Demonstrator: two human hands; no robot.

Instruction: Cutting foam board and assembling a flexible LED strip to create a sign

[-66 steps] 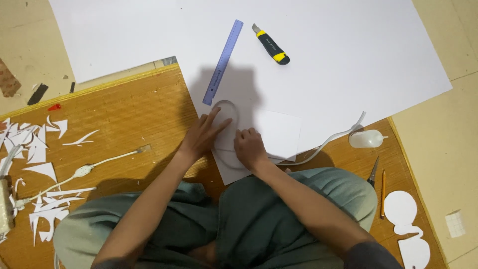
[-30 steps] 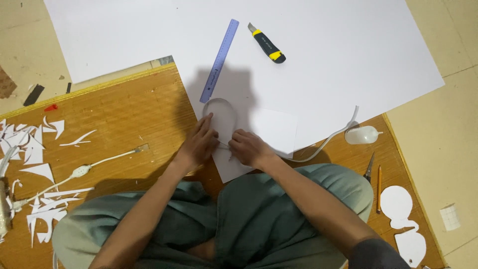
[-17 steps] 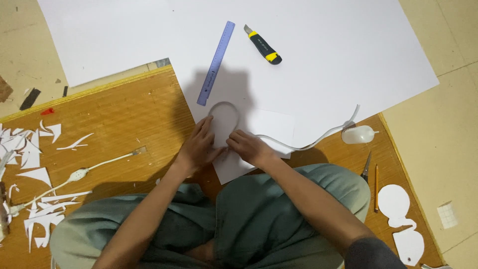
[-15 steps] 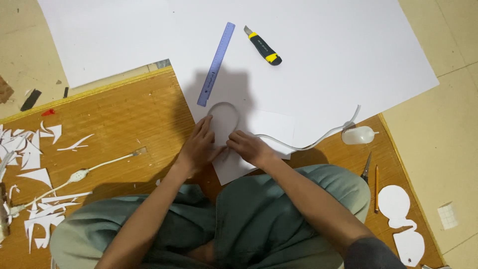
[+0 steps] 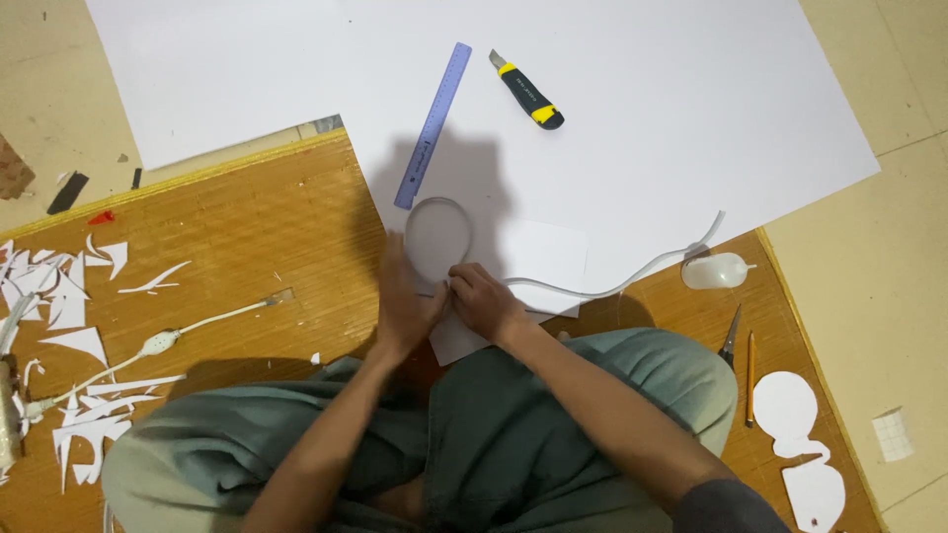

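Where my left hand (image 5: 403,306) and right hand (image 5: 484,301) meet, a white strip loop (image 5: 437,237) lies on the white sheet (image 5: 632,128), its long axis pointing away from me, beside a purple ruler (image 5: 433,124). Paper scraps (image 5: 59,306) litter the wooden board (image 5: 247,237) at left; a utility knife (image 5: 528,89) rests farther right. Both hands' fingers pinch together on the loop's near end.
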